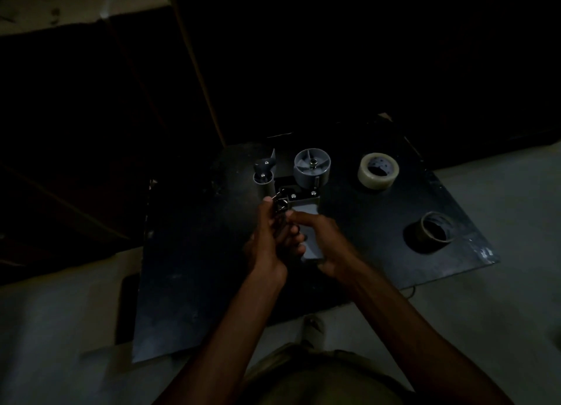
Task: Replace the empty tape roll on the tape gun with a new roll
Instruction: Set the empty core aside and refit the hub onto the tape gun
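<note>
Right hand point(326, 246) grips tape gun point(303, 192) handle | left hand point(267, 237) pinches its front mechanism

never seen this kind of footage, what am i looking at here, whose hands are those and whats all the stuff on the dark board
There is no machine here: a camera worn on a person's head looks down at their own two bare hands. Both hold a grey plastic tape gun over a dark flat board lying on a pale floor. The right hand wraps the handle; the left hand has its grip on the metal parts beside it. The gun's round grey hub carries no roll. On the board to the right lie a full roll of clear tape and, nearer the person, an empty brown cardboard core. The scene is dim, so fine details are hard to tell.
</note>
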Action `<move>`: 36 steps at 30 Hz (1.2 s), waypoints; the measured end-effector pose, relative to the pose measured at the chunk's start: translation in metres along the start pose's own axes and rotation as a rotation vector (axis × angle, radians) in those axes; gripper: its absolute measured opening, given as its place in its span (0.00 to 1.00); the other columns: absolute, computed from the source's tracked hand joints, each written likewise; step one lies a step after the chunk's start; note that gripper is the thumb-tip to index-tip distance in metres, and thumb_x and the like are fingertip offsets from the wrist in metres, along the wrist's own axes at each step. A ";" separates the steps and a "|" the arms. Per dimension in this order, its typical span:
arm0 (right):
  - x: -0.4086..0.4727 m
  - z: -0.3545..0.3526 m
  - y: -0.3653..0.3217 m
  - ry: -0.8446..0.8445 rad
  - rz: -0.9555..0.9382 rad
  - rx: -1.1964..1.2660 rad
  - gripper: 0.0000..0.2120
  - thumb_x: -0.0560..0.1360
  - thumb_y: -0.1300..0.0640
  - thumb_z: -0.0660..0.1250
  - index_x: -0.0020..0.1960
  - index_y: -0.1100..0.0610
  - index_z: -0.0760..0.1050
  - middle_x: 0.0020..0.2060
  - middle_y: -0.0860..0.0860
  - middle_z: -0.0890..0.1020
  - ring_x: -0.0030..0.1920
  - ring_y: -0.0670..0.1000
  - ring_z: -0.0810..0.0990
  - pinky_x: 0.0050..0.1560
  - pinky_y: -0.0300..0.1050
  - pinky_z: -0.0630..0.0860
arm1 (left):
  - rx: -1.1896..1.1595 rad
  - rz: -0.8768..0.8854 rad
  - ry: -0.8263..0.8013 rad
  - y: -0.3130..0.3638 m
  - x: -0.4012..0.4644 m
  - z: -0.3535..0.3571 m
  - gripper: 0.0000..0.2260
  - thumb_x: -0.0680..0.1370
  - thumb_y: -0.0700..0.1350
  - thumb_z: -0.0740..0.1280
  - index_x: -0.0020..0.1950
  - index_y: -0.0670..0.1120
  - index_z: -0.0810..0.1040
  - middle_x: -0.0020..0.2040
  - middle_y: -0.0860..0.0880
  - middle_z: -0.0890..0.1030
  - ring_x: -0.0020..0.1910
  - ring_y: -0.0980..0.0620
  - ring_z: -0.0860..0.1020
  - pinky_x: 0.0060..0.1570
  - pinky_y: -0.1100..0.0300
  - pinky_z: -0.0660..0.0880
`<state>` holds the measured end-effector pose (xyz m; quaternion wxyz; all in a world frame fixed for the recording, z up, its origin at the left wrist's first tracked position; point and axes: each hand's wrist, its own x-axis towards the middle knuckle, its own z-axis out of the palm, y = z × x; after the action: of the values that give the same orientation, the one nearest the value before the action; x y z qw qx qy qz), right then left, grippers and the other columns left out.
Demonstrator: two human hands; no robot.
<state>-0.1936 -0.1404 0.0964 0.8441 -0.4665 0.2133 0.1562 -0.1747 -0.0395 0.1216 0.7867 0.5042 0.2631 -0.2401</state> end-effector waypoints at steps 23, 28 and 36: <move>0.092 -0.044 0.064 0.310 0.141 -0.027 0.09 0.75 0.61 0.66 0.37 0.63 0.76 0.25 0.53 0.76 0.22 0.48 0.73 0.22 0.38 0.70 | 0.023 0.266 0.276 -0.017 0.090 -0.076 0.17 0.81 0.47 0.57 0.61 0.37 0.76 0.55 0.37 0.81 0.44 0.47 0.81 0.41 0.58 0.77; 0.105 -0.056 0.071 0.291 0.166 -0.075 0.11 0.76 0.58 0.66 0.37 0.62 0.76 0.26 0.53 0.76 0.23 0.48 0.74 0.24 0.39 0.71 | 0.030 0.239 0.268 -0.015 0.100 -0.068 0.17 0.80 0.47 0.57 0.59 0.37 0.77 0.51 0.39 0.81 0.43 0.48 0.81 0.40 0.59 0.76; 0.098 -0.068 0.062 0.295 0.145 -0.176 0.09 0.72 0.56 0.74 0.39 0.61 0.80 0.32 0.55 0.82 0.31 0.52 0.80 0.28 0.39 0.77 | 0.078 0.252 0.202 -0.017 0.123 -0.043 0.13 0.80 0.45 0.59 0.49 0.39 0.80 0.43 0.42 0.82 0.41 0.47 0.81 0.40 0.57 0.77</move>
<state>-0.1526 -0.1604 -0.0305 0.7461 -0.5397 0.3534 0.1646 -0.1011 -0.0205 0.0147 0.7599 0.5850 0.2660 -0.0975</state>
